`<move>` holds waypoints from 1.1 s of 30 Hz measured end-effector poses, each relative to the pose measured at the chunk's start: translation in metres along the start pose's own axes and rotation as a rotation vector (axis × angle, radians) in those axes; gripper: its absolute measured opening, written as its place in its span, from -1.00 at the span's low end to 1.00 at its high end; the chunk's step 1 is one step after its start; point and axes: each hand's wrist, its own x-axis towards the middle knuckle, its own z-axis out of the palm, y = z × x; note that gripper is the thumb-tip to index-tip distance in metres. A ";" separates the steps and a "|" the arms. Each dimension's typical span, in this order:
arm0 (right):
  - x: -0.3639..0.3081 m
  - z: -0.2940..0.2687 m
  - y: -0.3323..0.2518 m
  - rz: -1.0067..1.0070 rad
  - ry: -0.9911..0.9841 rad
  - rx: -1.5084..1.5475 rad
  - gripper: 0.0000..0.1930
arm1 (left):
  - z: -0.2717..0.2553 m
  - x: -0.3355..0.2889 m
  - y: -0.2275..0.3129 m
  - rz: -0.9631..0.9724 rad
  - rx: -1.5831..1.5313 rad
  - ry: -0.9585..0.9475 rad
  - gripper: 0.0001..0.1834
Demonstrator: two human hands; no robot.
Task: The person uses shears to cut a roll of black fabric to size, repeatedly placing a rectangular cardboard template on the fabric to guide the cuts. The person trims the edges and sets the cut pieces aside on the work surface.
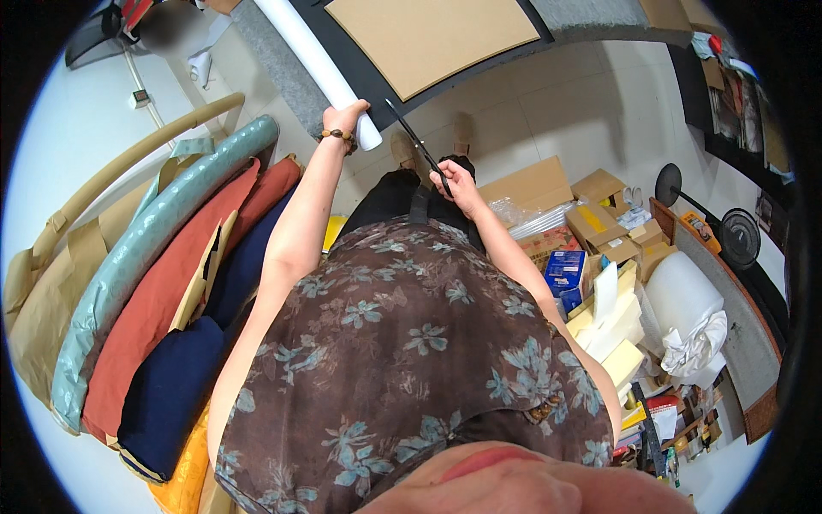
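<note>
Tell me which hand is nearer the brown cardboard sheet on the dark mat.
Right, narrowly. The right hand holds scissors whose tips point up at the cardboard sheet. The left hand grips the white roll, off to the sheet's left.

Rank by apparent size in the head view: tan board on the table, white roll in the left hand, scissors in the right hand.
1. tan board, largest by far.
2. white roll, long and narrow, partly cut off at the top edge.
3. scissors, smallest, held in the right hand.
The left hand grips the roll near its end.
</note>
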 end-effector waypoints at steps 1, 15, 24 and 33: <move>0.001 0.000 -0.001 -0.003 0.000 -0.012 -0.80 | 0.000 0.000 0.000 0.002 0.000 0.000 -0.43; 0.003 -0.012 -0.001 -0.020 0.011 -0.002 -0.82 | 0.015 0.009 0.000 0.028 0.024 0.000 -0.46; 0.006 -0.004 -0.004 -0.017 0.019 -0.004 -0.83 | 0.006 0.005 -0.003 0.054 0.076 -0.004 -0.41; 0.027 0.013 -0.019 -0.045 0.020 0.040 -0.81 | 0.006 -0.001 -0.001 0.045 0.103 -0.001 -0.41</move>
